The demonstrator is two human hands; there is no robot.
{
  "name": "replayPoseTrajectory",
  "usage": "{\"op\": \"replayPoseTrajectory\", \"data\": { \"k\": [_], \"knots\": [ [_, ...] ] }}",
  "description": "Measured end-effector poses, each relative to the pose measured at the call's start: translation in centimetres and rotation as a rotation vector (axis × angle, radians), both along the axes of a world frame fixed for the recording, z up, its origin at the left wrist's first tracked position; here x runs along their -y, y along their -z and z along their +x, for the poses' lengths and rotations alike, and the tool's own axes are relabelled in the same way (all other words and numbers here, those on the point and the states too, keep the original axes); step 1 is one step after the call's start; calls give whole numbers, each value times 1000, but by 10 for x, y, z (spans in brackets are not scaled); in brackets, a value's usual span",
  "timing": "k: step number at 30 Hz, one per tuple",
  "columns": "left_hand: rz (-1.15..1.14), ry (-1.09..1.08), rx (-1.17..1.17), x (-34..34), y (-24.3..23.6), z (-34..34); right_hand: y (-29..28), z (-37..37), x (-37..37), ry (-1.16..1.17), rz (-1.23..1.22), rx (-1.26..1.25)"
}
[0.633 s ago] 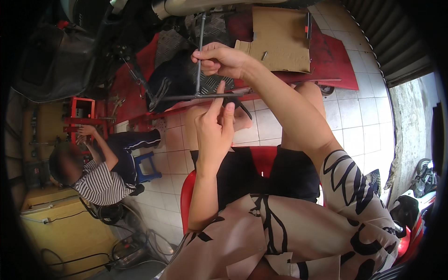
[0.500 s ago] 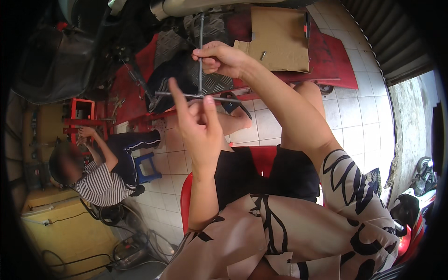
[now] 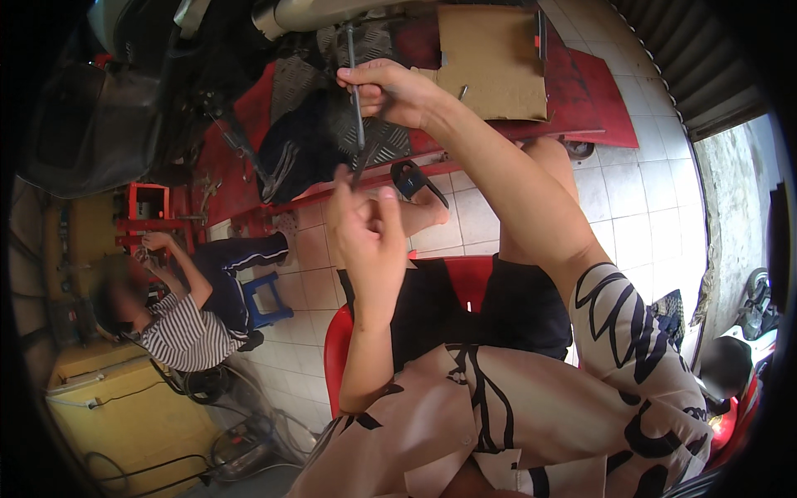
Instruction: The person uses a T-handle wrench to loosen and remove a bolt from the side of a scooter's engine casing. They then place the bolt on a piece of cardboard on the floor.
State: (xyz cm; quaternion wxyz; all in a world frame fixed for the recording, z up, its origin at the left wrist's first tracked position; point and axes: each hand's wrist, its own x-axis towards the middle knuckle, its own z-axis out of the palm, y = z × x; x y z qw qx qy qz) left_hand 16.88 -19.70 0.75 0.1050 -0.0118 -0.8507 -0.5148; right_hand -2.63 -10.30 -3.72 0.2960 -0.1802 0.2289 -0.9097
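Note:
My right hand [image 3: 390, 93] is closed round the shaft of a T-handle wrench [image 3: 352, 43], thumb pressed on the steel. The shaft runs up to the underside of a pale metal part [image 3: 312, 15] on a motorbike. Its crossbar is at the lower end, seen foreshortened and dark. My left hand [image 3: 365, 236] is just below the crossbar, index finger and thumb apart, the other fingers half curled, with some blur at the fingertips. I cannot make out whether a fingertip touches the bar.
A red lift platform [image 3: 598, 95] carries cardboard [image 3: 494, 62] with a small metal piece [image 3: 464, 92]. A co-worker [image 3: 191, 324] is at the left near red metal equipment [image 3: 149, 199], a blue stool [image 3: 267, 300] and a yellow cabinet [image 3: 133, 415]. A motorbike [image 3: 751, 307] stands at the right edge.
The crossbar has swung from lying crosswise to pointing along my line of sight. My left hand has shifted slightly, its index finger bending. My right hand has risen slightly in the picture.

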Motion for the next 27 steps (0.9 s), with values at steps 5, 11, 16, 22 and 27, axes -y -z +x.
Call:
{"op": "replayPoseTrajectory", "data": {
  "k": [5,11,16,22,27],
  "knots": [
    [-79,308,-28,-13,0,8,0,2,4,36,49,6],
    [102,-46,-67,9,16,2,-8,4,1,74,64,-11],
    [81,393,107,-9,-5,6,-1,0,2,80,43,-7],
    [218,0,82,8,5,4,0,0,10,95,63,-18],
    [76,234,134,-10,8,17,-3,3,11,85,-6,13]
  ]
}}
